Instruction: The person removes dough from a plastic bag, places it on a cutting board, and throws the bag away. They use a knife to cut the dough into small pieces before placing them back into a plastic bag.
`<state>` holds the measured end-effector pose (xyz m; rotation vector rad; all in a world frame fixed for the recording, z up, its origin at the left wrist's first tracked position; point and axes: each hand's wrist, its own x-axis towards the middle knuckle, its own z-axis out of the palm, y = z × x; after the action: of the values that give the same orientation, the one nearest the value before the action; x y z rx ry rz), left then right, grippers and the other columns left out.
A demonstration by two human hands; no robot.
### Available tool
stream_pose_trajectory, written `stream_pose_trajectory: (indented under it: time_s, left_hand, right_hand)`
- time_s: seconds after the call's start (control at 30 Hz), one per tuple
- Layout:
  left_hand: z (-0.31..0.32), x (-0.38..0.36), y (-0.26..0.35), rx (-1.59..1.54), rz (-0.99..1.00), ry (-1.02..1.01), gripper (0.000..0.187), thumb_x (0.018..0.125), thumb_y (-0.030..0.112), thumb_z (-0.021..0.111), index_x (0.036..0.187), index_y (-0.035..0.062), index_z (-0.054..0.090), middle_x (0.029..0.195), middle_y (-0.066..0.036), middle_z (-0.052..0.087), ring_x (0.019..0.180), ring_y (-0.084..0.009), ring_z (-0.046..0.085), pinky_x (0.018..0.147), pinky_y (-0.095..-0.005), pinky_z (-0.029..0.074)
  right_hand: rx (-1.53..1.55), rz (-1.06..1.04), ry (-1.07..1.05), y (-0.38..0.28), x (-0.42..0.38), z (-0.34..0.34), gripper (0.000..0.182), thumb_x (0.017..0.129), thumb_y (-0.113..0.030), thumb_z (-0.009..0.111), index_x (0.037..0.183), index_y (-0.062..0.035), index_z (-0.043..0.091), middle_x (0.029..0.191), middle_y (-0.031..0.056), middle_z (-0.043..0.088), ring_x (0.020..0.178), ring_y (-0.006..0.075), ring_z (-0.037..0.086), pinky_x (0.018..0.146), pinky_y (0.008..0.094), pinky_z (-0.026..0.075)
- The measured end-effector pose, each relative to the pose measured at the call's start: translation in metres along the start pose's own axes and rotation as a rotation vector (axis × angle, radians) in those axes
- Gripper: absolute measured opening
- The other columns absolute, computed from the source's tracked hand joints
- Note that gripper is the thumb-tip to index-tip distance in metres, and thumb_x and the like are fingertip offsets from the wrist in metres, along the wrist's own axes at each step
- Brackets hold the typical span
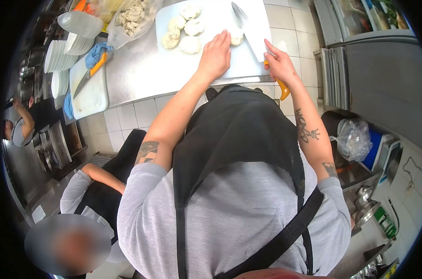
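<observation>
My left hand [216, 56] lies on the pale cutting board [247, 66], fingers stretched out and close together. Right beside its fingertips sits a pale, lumpy round piece of food [237, 37], partly covered by the hand. Several similar rounds [194, 27] are grouped on the board to the left. In my right hand [281, 64] is a knife [284, 90] with an orange handle, its end sticking out below the palm. The index finger points forward beside the blade, which slants up and left over the board's right side.
A bag of pale chopped pieces [131, 19] lies left of the board. Farther left, another orange-handled knife [97, 65] rests on a white board [91, 97] near stacked white plates [59, 56]. A co-worker [99, 179] is close at lower left; another person [22, 125] is beyond.
</observation>
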<state>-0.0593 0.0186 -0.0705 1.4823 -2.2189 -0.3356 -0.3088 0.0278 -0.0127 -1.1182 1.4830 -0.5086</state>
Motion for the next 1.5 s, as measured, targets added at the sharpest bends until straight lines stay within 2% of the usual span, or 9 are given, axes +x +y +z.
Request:
stream_pose_trajectory:
  time_s: [0.2,0.3,0.43,0.53,0.63,0.73,0.83,1.17,1.5]
  left_hand:
    - [-0.005,-0.002,0.008,0.117,-0.104,-0.181,0.060,0.106,0.026,0.047,0.160,0.0047,0.033,0.170,-0.014,0.028,0.156,-0.0359,0.028,0.121,-0.0637,0.025]
    - [-0.004,-0.003,0.008,0.130,-0.112,-0.198,0.064,0.106,0.031,0.049,0.163,0.0086,0.029,0.171,-0.014,0.025,0.157,-0.0366,0.025,0.120,-0.0675,0.022]
    - [-0.003,-0.004,0.009,0.173,-0.111,-0.214,0.067,0.107,0.037,0.048,0.163,0.0070,0.028,0.171,-0.014,0.025,0.157,-0.0377,0.023,0.120,-0.0712,0.019]
    - [-0.004,-0.002,0.013,0.187,-0.118,-0.215,0.070,0.107,0.042,0.047,0.163,0.0052,0.027,0.171,-0.016,0.024,0.158,-0.0376,0.022,0.120,-0.0725,0.017]
    - [-0.006,0.000,0.018,0.226,-0.135,-0.249,0.073,0.107,0.046,0.045,0.163,0.0032,0.026,0.171,-0.016,0.023,0.159,-0.0364,0.020,0.121,-0.0720,0.014]
    - [-0.007,0.001,0.020,0.249,-0.145,-0.276,0.075,0.108,0.048,0.041,0.163,0.0005,0.025,0.172,-0.016,0.021,0.160,-0.0340,0.017,0.123,-0.0699,0.010]
    - [-0.007,0.002,0.022,0.252,-0.143,-0.288,0.077,0.107,0.050,0.039,0.163,-0.0006,0.023,0.173,-0.016,0.020,0.160,-0.0323,0.015,0.124,-0.0683,0.008]
    - [-0.011,0.004,0.017,0.274,-0.087,-0.313,0.077,0.107,0.051,0.038,0.163,0.0000,0.023,0.173,-0.015,0.019,0.161,-0.0312,0.014,0.124,-0.0674,0.007]
    - [-0.012,0.002,-0.010,0.139,0.012,-0.324,0.073,0.108,0.049,0.039,0.164,0.0041,0.024,0.173,-0.016,0.019,0.161,-0.0332,0.014,0.123,-0.0704,0.007]
  right_hand:
    - [-0.074,-0.055,-0.002,-0.009,0.024,0.001,0.056,0.104,-0.023,0.054,0.159,-0.0289,0.044,0.074,0.0059,0.064,0.047,0.0113,0.050,0.045,0.0312,0.047]
    - [-0.140,-0.065,0.001,-0.022,0.038,0.004,0.056,0.104,-0.025,0.055,0.159,-0.0294,0.045,0.075,0.0047,0.065,0.049,0.0118,0.053,0.047,0.0316,0.049]
    - [-0.199,-0.090,0.034,-0.029,0.058,0.013,0.053,0.102,-0.029,0.059,0.155,-0.0279,0.051,0.076,0.0072,0.070,0.052,0.0132,0.058,0.052,0.0333,0.053]
    - [-0.323,-0.129,0.111,-0.026,0.066,0.020,0.051,0.100,-0.033,0.064,0.150,-0.0241,0.057,0.082,0.0163,0.075,0.066,0.0241,0.071,0.066,0.0384,0.059]
    - [-0.391,-0.363,0.228,-0.007,0.071,0.024,0.052,0.098,-0.037,0.067,0.147,-0.0209,0.060,0.092,0.0255,0.075,0.090,0.0374,0.075,0.085,0.0422,0.058]
    - [-0.454,-0.312,0.191,-0.008,0.059,0.024,0.054,0.097,-0.037,0.067,0.148,-0.0183,0.059,0.097,0.0280,0.073,0.104,0.0447,0.070,0.095,0.0446,0.055]
    - [-0.464,-0.394,0.222,0.005,0.054,0.027,0.054,0.098,-0.036,0.067,0.147,-0.0165,0.058,0.099,0.0280,0.073,0.102,0.0448,0.070,0.095,0.0460,0.055]
    - [-0.443,-0.411,0.157,0.030,0.019,0.021,0.053,0.099,-0.032,0.066,0.147,-0.0137,0.058,0.102,0.0301,0.072,0.103,0.0474,0.068,0.094,0.0477,0.054]
    - [-0.524,-0.421,0.120,0.010,0.028,0.028,0.051,0.099,-0.031,0.066,0.148,-0.0160,0.058,0.101,0.0286,0.072,0.101,0.0466,0.069,0.093,0.0484,0.054]
